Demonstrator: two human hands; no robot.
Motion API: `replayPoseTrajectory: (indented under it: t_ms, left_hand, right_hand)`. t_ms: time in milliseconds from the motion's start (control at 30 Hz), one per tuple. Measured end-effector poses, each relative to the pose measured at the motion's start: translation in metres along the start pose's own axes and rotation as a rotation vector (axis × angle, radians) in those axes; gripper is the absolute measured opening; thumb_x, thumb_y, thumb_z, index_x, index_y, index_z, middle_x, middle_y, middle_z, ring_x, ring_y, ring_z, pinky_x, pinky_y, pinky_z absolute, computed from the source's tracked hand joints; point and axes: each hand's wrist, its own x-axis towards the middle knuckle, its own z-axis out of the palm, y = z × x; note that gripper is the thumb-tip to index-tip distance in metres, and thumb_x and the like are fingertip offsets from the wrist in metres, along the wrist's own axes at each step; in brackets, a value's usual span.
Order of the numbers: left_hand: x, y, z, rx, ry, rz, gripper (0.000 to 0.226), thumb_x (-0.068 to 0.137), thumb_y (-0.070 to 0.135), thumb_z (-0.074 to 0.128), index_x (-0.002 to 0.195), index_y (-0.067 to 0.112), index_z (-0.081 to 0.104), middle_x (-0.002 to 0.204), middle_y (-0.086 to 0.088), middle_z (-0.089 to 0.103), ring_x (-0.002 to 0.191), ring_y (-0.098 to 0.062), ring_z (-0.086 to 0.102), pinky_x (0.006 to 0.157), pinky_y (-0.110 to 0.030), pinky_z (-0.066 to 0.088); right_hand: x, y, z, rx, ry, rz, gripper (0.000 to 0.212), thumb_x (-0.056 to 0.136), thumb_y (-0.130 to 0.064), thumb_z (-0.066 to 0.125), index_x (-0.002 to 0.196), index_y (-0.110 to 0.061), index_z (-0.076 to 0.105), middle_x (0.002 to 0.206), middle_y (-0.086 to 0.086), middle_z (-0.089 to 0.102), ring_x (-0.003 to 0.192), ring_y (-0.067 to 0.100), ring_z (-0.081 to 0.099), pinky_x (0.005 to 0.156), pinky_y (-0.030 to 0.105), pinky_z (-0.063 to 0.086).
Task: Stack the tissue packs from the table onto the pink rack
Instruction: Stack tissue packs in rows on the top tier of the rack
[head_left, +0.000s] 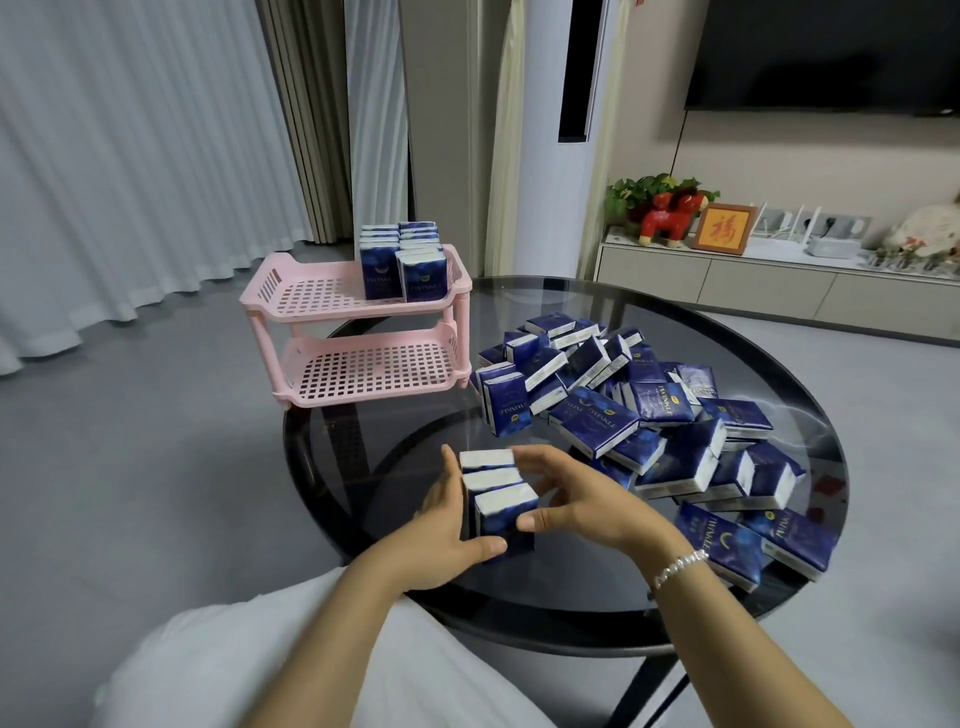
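Observation:
A row of three dark blue tissue packs (498, 496) stands upright on the round glass table (519, 587), white ends up. My left hand (441, 525) grips the row from the left, thumb on the near pack. My right hand (576, 499) grips it from the right, fingers over the far end. A loose pile of several blue packs (660, 431) lies to the right. The pink two-tier rack (363, 332) stands at the table's far left; several packs (402, 262) stand in rows on its top shelf's right side. Its lower shelf holds nothing.
Grey floor surrounds the table. White curtains hang at left. A tall white column unit (545, 140) stands behind the table. A low cabinet (779, 280) with a red horse figure, a framed picture and a plant runs along the right wall under a dark screen.

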Motion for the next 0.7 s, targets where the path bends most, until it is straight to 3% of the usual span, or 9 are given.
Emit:
replayPoseTrajectory:
  t_ms: [100,200,300,500,700]
  left_hand:
    - [0.001,0.0,0.0,-0.002,0.016,0.017,0.105,0.092,0.041,0.055,0.138,0.028,-0.038,0.16,0.007,-0.005,0.148,-0.019,0.006,0.12,-0.042,0.014]
    - [0.001,0.001,-0.005,-0.073,0.119,0.081,0.091,0.092,0.035,0.057,0.15,0.028,-0.012,0.159,0.01,0.01,0.145,-0.012,0.016,0.118,-0.034,0.018]
    - [-0.001,0.004,-0.021,-0.154,0.21,0.155,0.079,0.089,0.029,0.062,0.149,0.037,0.011,0.151,0.013,0.027,0.136,-0.005,0.03,0.111,-0.024,0.025]
    - [0.0,0.017,-0.075,-0.119,0.352,0.224,0.077,0.087,0.03,0.065,0.149,0.037,0.019,0.146,0.014,0.029,0.132,-0.005,0.036,0.106,-0.021,0.028]
    - [0.006,0.023,-0.129,-0.156,0.484,0.288,0.069,0.083,0.027,0.07,0.14,0.043,0.035,0.139,0.014,0.048,0.127,-0.007,0.046,0.11,-0.038,0.037]
  right_hand:
    - [0.005,-0.002,0.001,-0.025,0.019,-0.008,0.065,0.071,-0.027,0.08,0.126,-0.036,0.046,0.125,-0.016,0.057,0.107,0.018,0.058,0.094,0.038,0.048]
    - [0.011,-0.01,-0.001,-0.039,0.032,-0.017,0.06,0.075,-0.022,0.078,0.126,-0.03,0.047,0.122,-0.014,0.059,0.105,0.018,0.059,0.093,0.035,0.049]
    - [0.021,-0.027,-0.004,-0.045,0.042,-0.046,0.06,0.075,-0.022,0.077,0.127,-0.027,0.048,0.123,-0.011,0.06,0.106,0.015,0.06,0.092,0.03,0.049]
    - [0.049,-0.079,-0.019,-0.074,0.06,-0.136,0.065,0.076,-0.024,0.076,0.132,-0.024,0.045,0.124,-0.012,0.059,0.088,0.0,0.059,0.075,0.011,0.046]
    - [0.087,-0.129,-0.03,-0.136,0.072,-0.195,0.069,0.077,-0.028,0.074,0.136,-0.032,0.038,0.116,-0.016,0.053,0.098,0.004,0.058,0.076,0.012,0.047]
